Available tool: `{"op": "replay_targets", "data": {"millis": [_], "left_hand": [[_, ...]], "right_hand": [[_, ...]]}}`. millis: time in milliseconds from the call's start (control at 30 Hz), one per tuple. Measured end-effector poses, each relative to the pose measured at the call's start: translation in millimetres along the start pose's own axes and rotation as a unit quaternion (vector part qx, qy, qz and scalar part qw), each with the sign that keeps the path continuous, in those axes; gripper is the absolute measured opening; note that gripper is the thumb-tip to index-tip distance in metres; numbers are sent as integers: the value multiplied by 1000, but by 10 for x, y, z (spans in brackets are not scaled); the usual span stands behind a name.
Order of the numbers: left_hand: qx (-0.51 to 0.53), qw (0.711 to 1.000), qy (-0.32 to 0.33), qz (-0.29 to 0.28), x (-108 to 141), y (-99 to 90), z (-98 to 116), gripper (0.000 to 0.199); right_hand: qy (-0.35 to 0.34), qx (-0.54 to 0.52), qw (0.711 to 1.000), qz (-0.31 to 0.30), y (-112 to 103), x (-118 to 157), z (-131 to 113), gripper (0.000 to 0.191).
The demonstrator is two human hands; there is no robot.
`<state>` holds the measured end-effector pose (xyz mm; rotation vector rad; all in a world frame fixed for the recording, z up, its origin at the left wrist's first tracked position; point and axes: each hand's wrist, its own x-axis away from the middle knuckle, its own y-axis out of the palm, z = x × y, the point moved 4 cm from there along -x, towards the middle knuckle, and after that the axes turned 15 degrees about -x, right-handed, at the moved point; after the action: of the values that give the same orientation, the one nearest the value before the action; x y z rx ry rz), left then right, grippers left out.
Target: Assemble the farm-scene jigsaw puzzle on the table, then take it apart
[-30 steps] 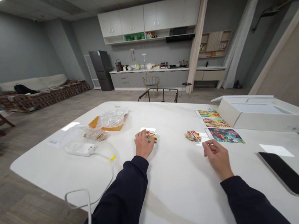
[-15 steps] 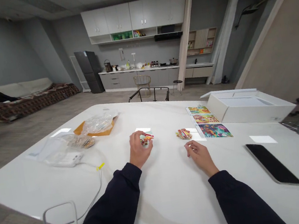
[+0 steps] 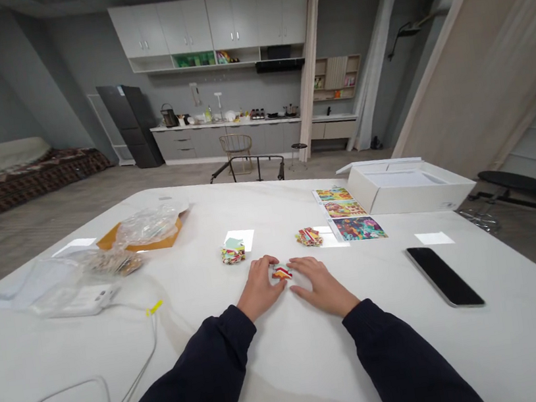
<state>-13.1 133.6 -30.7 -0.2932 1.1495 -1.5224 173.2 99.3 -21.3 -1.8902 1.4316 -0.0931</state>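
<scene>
At the middle of the white table, a small red, white and green jigsaw piece (image 3: 282, 271) sits between my two hands. My left hand (image 3: 261, 287) has it between thumb and fingers from the left. On the other side, the curved fingers of my right hand (image 3: 324, 285) close in at the piece's right edge. Whether it is one piece or a few together is too small to tell. Just beyond my hands lie two small piles of jigsaw pieces, a yellow-green left pile (image 3: 232, 252) and a red-patterned right pile (image 3: 309, 237).
Picture sheets (image 3: 347, 212) lie beside an open white box (image 3: 408, 188) at the right. Nearer is a black phone (image 3: 444, 276). To the left are an orange envelope (image 3: 166, 237) under clear plastic, a bag of pieces (image 3: 114, 261), and a white power bank (image 3: 87, 299) with its cable.
My left hand has come away from the left pile toward me, bringing the jigsaw piece. My right hand has moved left to meet it. The view has turned to the right.
</scene>
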Motion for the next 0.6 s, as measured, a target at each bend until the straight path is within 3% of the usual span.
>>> {"op": "replay_targets", "data": {"millis": [67,167,500,600], "left_hand": [[0,1000,1,-1,2,1,9,41],[-3,1000,2,-6,4,-8,23,41],[-14,1000,14,-2,10,-15,33,38],[-13,999,29,22,-19,-97,52,40]], "right_hand": [[6,24,1000,-17,85,3,-13,53],[14,42,999,-16,145,-3,3,44],[16,33,999,19,142,-21,93,38],[13,31,999,21,145,-17,105,38]]}}
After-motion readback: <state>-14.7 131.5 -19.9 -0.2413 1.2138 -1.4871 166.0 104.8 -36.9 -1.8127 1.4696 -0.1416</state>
